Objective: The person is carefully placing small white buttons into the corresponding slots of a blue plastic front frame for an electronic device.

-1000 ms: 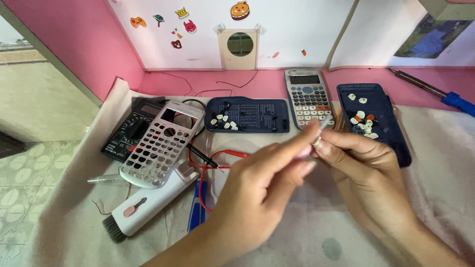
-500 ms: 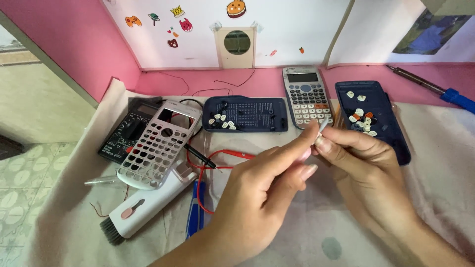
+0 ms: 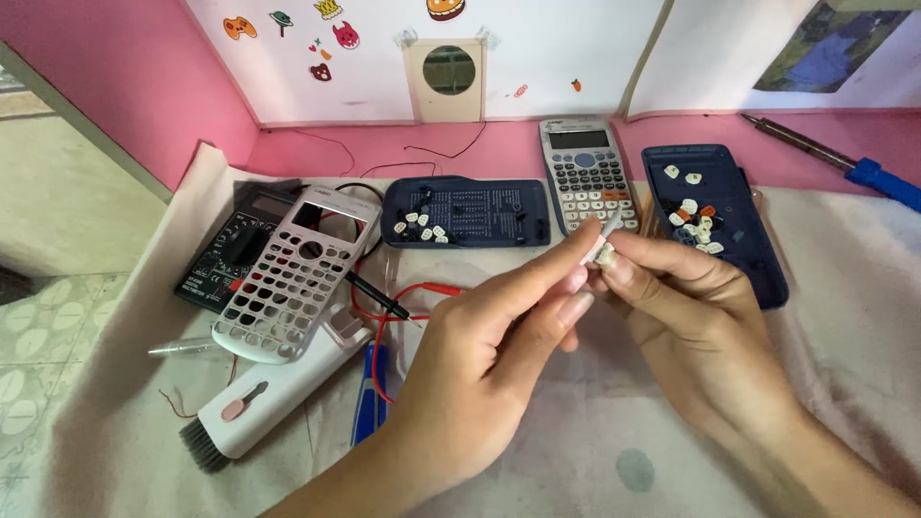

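Observation:
My left hand (image 3: pixel 489 345) pinches a thin white stick (image 3: pixel 610 226) between thumb and forefinger, its tip against a small white calculator key (image 3: pixel 603 255). My right hand (image 3: pixel 696 317) grips that key with its fingertips. Both hands meet over the cloth, just in front of a grey calculator (image 3: pixel 583 177). To the right lies a dark blue calculator shell (image 3: pixel 729 240) with several loose keys in it. A second dark blue shell (image 3: pixel 470 211) with loose keys lies behind my left hand.
A pink-white calculator front frame (image 3: pixel 293 278) rests on a black multimeter (image 3: pixel 225 254) at the left, with red and black probe leads (image 3: pixel 393 302). A white cleaning brush (image 3: pixel 264 408) lies lower left. A blue-handled soldering iron (image 3: pixel 844 165) sits at the back right.
The view has shifted slightly; my hands stay together with the stick and key, fingers working a little at the key.

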